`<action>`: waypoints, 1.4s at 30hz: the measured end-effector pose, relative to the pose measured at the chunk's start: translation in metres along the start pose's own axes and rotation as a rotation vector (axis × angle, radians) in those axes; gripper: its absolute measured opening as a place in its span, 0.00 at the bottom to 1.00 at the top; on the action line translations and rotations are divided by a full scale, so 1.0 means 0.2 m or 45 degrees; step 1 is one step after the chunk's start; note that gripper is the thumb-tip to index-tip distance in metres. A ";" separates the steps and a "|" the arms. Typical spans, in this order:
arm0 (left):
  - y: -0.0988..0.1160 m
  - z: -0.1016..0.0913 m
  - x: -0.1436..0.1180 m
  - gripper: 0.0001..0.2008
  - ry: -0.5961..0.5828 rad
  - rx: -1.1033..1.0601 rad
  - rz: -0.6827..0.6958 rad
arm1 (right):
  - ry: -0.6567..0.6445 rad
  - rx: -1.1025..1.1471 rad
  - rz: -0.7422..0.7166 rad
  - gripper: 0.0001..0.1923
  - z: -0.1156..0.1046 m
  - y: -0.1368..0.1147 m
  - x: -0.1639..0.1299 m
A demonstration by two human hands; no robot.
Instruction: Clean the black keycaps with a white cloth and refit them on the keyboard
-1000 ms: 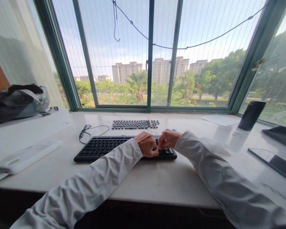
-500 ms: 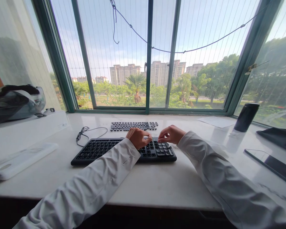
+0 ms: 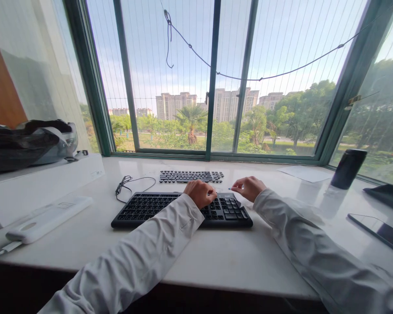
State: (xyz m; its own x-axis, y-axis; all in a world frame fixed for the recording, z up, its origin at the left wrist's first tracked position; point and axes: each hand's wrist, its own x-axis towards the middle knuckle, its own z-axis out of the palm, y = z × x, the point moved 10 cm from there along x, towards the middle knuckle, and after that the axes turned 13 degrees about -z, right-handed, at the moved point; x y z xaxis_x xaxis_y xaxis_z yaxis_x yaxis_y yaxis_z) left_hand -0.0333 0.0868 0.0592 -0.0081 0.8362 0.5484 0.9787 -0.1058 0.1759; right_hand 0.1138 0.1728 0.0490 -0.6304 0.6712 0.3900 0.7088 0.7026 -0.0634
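My left hand [image 3: 200,193] rests curled over the right part of a black keyboard [image 3: 150,209], its fingers bent down onto the keys; I cannot tell whether it pinches anything. My right hand [image 3: 249,188] hovers just past the keyboard's far right corner, thumb and forefinger pressed together on something tiny and pale that is too small to make out. Both arms wear white sleeves [image 3: 144,257].

The keyboard lies flat on a white ledge [image 3: 216,257] in front of a wide window [image 3: 212,78], its long side running left to right. A thin black cable [image 3: 126,185] loops on the ledge by its far left corner. Just beyond the keyboard, nearer the glass, a row of loose dark keycaps [image 3: 190,176] is laid out in a neat strip, apart from both hands.

Well to the right stands a dark cup [image 3: 348,169], with a sheet of paper [image 3: 303,173] between it and the keycaps. A dark tablet [image 3: 380,231] lies flat at the right edge. To the left, a white box [image 3: 42,183] carries a helmet [image 3: 29,144], and a long white device [image 3: 49,218] lies in front of the box.
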 end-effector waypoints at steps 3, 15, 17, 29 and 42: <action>-0.02 0.01 0.01 0.17 -0.017 0.011 -0.047 | -0.086 -0.022 0.162 0.25 0.05 0.08 0.00; -0.04 0.04 0.01 0.18 -0.088 0.038 -0.123 | -0.243 -0.291 0.187 0.14 0.19 0.23 0.47; -0.05 0.04 0.01 0.18 -0.100 0.043 -0.130 | -0.254 -0.305 0.163 0.13 0.24 0.25 0.53; -0.01 0.01 0.02 0.17 -0.049 0.014 -0.041 | -0.245 -0.393 0.194 0.10 0.43 0.34 0.66; -0.02 0.00 0.01 0.17 -0.025 0.000 -0.052 | -0.107 -0.417 0.122 0.13 0.21 0.25 0.55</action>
State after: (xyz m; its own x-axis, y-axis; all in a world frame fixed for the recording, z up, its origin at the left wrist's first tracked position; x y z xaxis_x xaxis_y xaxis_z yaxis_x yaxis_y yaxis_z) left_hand -0.0378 0.0891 0.0603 -0.0439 0.8500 0.5249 0.9777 -0.0715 0.1976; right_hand 0.0667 0.2930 0.0501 -0.5704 0.7570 0.3189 0.8213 0.5315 0.2074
